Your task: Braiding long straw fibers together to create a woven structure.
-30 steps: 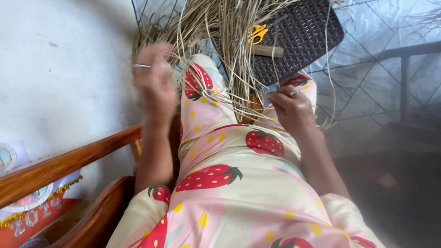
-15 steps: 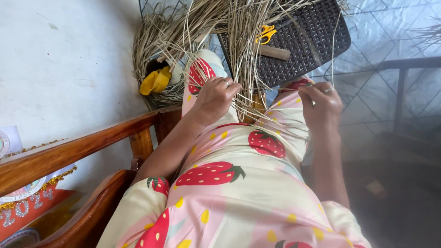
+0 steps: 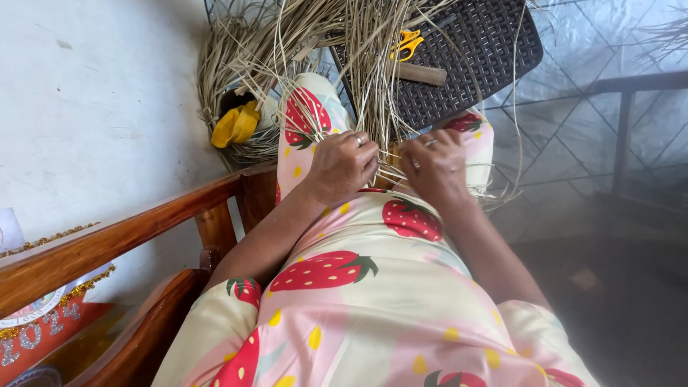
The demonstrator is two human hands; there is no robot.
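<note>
Strands (image 3: 373, 86) fan up from both hands on the person's lap. Left hand (image 3: 342, 166) and right hand (image 3: 435, 166) are each closed on them, almost touching. Loose ends beyond the fingers could tangle or slip; scissors (image 3: 406, 44) lie above the right hand.

Yellow scissors (image 3: 406, 44) and wooden stick (image 3: 421, 73) on dark woven stool (image 3: 487, 50)

One head-worn camera looks steeply down, close over the lap.
</note>
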